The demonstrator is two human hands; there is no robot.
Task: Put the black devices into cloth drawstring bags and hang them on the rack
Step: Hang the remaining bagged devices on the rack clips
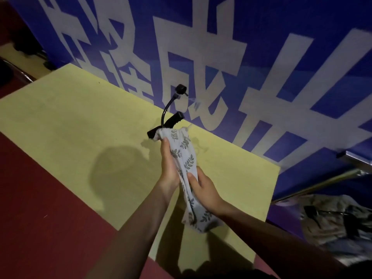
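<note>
You are working over the yellow board (70, 121), at its far-right part near the blue banner (281, 57). Step in hand, as judged: bagging, with the black device (173, 117) going into the cloth drawstring bag (186, 156) and only partly seated. Left of the bag, your left hand (170, 168) is gripping the cloth below the mouth, fingers curled round the bag's upper section. The device is sticking out of the mouth, beyond those fingers: a black handle and a curved neck with a small head are projecting toward the banner. Right of that, your right hand (203, 190) is grasping the bag's lower half, thumb pressing on the printed cloth, fingers wrapped behind. The next move is probably calling for sliding the cloth up over the projecting parts, then pulling the drawstring, whose cord is showing faintly at the mouth's right side. No rack is showing here.
</note>
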